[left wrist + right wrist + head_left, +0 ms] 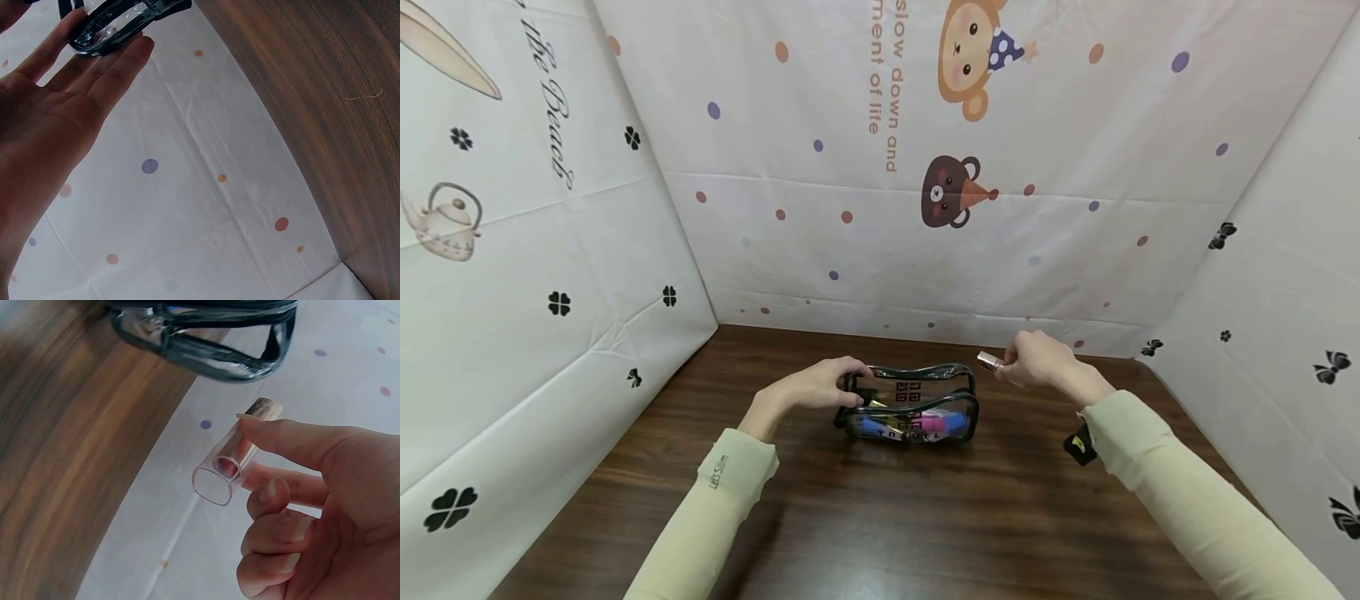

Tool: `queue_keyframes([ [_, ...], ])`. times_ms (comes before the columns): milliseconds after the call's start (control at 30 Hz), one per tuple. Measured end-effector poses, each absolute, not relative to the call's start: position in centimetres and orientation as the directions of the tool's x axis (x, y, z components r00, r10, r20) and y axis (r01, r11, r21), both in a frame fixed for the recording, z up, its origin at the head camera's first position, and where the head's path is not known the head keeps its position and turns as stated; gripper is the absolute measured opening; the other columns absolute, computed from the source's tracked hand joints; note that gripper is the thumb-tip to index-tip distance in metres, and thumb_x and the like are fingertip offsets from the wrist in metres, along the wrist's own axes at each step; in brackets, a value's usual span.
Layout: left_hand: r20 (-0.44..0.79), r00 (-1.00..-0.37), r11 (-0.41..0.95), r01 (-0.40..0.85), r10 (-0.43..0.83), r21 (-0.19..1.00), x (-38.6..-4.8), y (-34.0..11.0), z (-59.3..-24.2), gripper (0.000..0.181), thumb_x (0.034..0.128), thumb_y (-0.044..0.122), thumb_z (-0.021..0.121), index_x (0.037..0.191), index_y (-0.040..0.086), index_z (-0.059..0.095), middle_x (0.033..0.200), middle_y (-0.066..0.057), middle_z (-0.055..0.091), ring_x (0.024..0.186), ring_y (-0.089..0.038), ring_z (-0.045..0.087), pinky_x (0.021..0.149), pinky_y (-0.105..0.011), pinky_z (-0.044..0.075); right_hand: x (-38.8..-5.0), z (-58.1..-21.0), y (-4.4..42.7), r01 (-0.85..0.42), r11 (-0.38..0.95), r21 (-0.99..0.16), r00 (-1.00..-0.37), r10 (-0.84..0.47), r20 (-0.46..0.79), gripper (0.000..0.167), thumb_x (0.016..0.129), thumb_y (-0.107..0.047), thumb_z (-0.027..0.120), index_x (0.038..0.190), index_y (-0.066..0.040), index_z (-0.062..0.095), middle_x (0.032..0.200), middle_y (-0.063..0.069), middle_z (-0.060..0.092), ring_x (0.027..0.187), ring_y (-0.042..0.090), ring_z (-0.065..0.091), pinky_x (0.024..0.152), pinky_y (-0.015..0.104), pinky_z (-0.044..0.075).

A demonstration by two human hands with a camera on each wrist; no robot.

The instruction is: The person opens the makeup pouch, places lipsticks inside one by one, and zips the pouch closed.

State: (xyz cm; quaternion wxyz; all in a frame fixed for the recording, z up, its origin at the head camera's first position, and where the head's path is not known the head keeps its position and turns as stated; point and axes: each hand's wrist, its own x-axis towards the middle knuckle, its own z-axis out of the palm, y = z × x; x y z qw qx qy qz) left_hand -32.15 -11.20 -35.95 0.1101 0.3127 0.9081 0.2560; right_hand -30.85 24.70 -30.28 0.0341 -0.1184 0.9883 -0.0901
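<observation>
A clear pouch with black edging (917,408) stands on the table with blue, pink and gold items inside. My left hand (820,385) grips its left end; in the left wrist view the fingers of the left hand (69,112) lie against the black-edged pouch (112,28). To the right of the pouch and raised, my right hand (1041,360) pinches a small gold tube (990,361). The right wrist view shows the right hand (319,494) holding this gold tube (250,428) with a clear sleeve around its end, between thumb and forefinger, apart from the pouch (219,356).
A black object with a yellow-green mark (1080,446) is by the right cuff, partly hidden by it. The brown wooden table (895,517) is bordered behind and at both sides by white printed cloth (850,242).
</observation>
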Motion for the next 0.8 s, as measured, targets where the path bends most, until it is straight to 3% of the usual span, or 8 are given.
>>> queue_keyframes([
  [800,-0.046,-0.785,0.68,0.504,0.618,0.533,-32.1,-11.3,-35.9,0.046,0.0921,0.027,0.061,0.136,0.017,0.053,0.143,-0.006,0.048,0.132,-0.026,0.046,0.103,-0.048,0.041,-30.1,-29.0,18.2,-0.397,0.907,-0.138,-0.918,-0.395,0.04,0.018,0.088,-0.032,0.069,0.087,-0.014,0.074,0.081,0.001,0.069,0.059,0.013,0.054,0.05,0.027,0.04],
])
